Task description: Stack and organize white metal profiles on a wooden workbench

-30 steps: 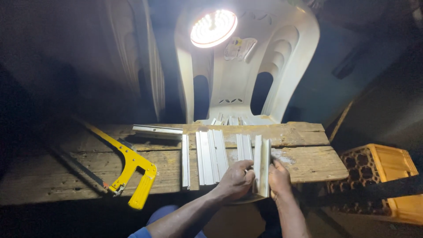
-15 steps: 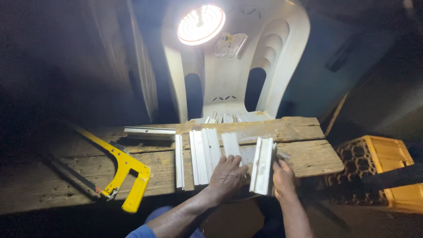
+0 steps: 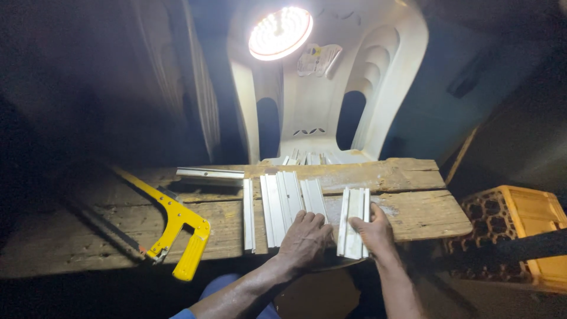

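Observation:
Several short white channel strips point(image 3: 282, 204) lie side by side on a rough wooden bench point(image 3: 413, 204). My left hand point(image 3: 305, 239) rests flat at the near ends of the middle strips, fingers spread. A separate bundle of white strips point(image 3: 353, 221) lies to the right, and my right hand point(image 3: 372, 233) grips it at its near end, thumb on top. One single strip point(image 3: 248, 214) lies apart at the left of the row.
A yellow hacksaw point(image 3: 177, 227) lies on the bench at left. Another white strip point(image 3: 209, 173) lies crosswise behind it. A white plastic chair point(image 3: 331, 94) with a bright lamp point(image 3: 280, 32) stands behind the bench. An orange perforated brick point(image 3: 520, 218) sits at right.
My right hand has pulled the bundle of strips a little to the right, away from the row. My left hand slid forward onto the ends of the middle strips.

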